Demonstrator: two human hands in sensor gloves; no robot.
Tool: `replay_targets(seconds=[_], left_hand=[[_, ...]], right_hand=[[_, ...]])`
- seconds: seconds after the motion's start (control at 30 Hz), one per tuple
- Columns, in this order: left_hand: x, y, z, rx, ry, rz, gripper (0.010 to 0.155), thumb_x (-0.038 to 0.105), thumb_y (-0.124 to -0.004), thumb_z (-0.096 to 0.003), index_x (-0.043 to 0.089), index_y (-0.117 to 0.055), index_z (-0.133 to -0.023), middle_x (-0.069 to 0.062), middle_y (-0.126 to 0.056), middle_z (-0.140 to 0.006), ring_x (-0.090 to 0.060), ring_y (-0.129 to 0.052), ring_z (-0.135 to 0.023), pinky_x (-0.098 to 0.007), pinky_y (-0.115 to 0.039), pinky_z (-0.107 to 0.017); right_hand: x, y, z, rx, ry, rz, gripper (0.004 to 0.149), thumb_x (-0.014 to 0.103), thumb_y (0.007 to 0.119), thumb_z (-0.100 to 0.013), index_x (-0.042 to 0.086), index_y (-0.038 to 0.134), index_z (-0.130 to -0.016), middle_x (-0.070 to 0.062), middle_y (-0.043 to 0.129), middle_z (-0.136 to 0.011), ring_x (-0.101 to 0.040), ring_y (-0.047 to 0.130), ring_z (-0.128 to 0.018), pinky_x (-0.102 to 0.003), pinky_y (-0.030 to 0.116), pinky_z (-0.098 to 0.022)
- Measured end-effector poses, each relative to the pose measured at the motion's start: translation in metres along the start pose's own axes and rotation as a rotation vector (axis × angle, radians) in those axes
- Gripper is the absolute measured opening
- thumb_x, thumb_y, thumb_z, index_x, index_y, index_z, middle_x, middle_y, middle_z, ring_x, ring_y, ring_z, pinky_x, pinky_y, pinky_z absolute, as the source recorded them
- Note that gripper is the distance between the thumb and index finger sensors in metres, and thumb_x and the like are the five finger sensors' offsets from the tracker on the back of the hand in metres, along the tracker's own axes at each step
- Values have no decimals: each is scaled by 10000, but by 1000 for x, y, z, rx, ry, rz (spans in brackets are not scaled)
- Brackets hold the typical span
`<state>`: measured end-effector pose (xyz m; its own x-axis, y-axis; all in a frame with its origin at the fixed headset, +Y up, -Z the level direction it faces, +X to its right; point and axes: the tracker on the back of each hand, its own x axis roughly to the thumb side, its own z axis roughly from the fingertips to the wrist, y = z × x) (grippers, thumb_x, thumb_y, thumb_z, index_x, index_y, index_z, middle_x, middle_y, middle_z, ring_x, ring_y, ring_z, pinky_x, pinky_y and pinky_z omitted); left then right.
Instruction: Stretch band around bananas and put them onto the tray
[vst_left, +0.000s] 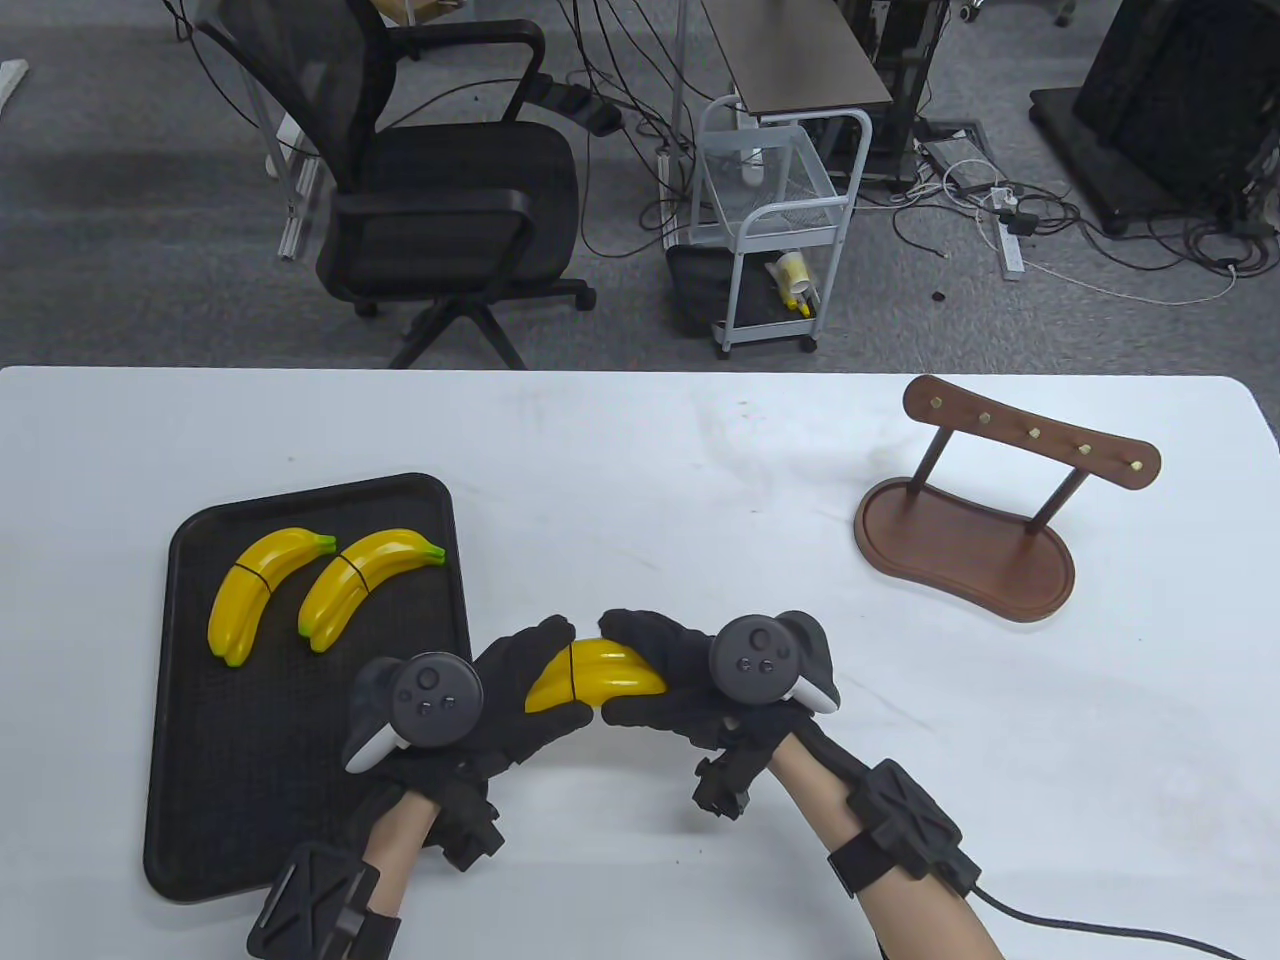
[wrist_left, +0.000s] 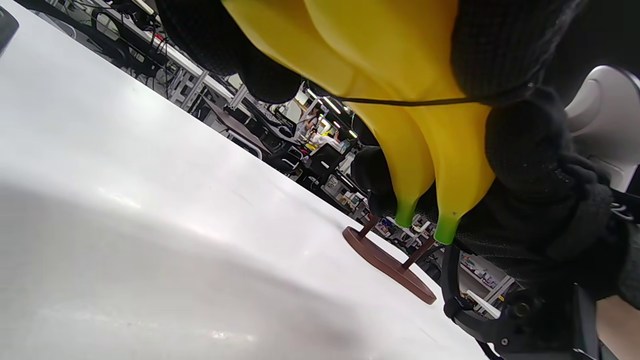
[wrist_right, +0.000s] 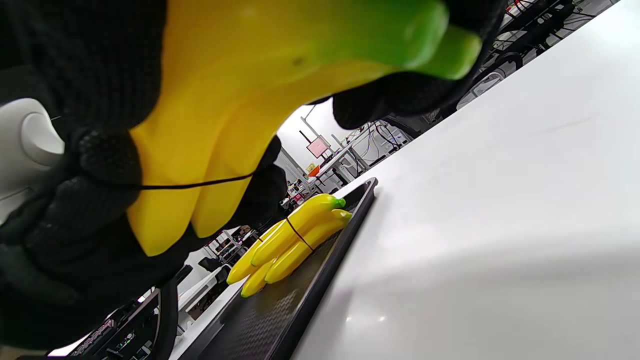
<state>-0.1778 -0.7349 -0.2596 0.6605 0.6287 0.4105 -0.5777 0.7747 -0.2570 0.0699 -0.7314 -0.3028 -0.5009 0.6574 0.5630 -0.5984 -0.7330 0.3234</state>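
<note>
Both gloved hands hold one yellow banana bunch (vst_left: 597, 678) above the table, just right of the black tray (vst_left: 290, 760). My left hand (vst_left: 535, 680) grips its left end, my right hand (vst_left: 640, 665) its right, green-tipped end. A thin black band (vst_left: 571, 672) circles the bunch near its middle; it also shows as a dark line across the bunch (wrist_left: 400, 60) in the left wrist view and the bunch (wrist_right: 210, 130) in the right wrist view. Two banded bunches (vst_left: 262, 590) (vst_left: 360, 583) lie side by side at the tray's far end.
A brown wooden stand (vst_left: 965, 545) with a pegged crossbar sits at the table's right. The near half of the tray holds nothing. Beyond the far table edge stand an office chair (vst_left: 440, 180) and a white trolley (vst_left: 775, 220).
</note>
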Motion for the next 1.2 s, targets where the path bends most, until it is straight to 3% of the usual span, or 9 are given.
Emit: replay_targets(seconds=[0.6,0.77,1.2], left_hand=[[0,0,-2,-3,21,-56,808,611,-769,-543,203,-461,-1168,-73,-624,-1203,-356,-764,-1007,-540,-616,-794],[0,-1,-2,13,28,-65,811,615,-765,-545,202,-453,-1170,-76,-615,-1204,-355,-757,-1009,-540,-611,-794],[8,-6,-2,35,49,-155,821,627,-767,-547,182,-468,-1170,-103,-642,-1178,-350,-778,-992,-534,-636,-784]], right_hand=[[7,6,-2,62,-8,137,857,591,729,-483,117,435,-1134,-174,577,-1131,-446,740,-930,-574,719,-623],[10,5,-2,60,-15,141,911,634,698,-462,97,419,-1142,-198,539,-1147,-484,686,-960,-603,691,-631],[26,17,-2,24,-4,361,1042,747,625,-399,44,417,-1139,-232,553,-1138,-529,688,-950,-625,694,-613]])
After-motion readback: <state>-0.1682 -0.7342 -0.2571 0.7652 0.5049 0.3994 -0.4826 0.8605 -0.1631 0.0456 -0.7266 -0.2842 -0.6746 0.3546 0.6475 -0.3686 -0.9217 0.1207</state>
